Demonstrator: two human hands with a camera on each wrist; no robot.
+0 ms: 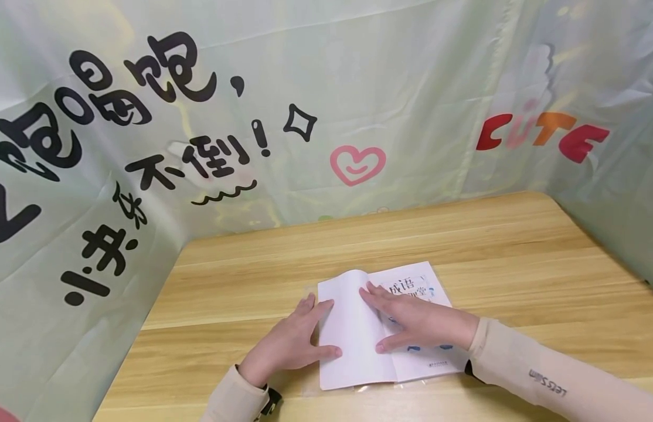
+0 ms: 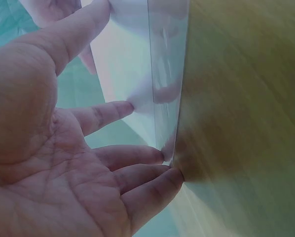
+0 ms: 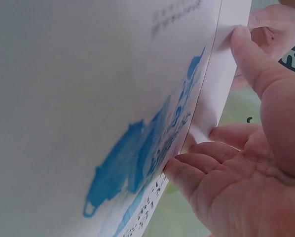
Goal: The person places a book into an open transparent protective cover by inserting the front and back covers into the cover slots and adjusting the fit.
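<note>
An open book (image 1: 358, 369) lies on the wooden table, its left page blank white. Black characters and blue artwork are printed on the right page (image 1: 432, 363), partly hidden under my right hand (image 1: 424, 322). With fingers extended, that hand touches the book near the fold. At the book's left edge rests my left hand (image 1: 289, 343), thumb and index finger on the blank page, fingers spread. A clear plastic strip (image 2: 168, 59) borders this edge in the left wrist view, and the other fingertips touch it. Blue artwork (image 3: 132, 158) shows large in the right wrist view.
The wooden table (image 1: 242, 275) extends around the book on all sides. Behind it and at both sides hangs a pale printed cloth (image 1: 411, 105) with black characters, a pink heart and coloured letters.
</note>
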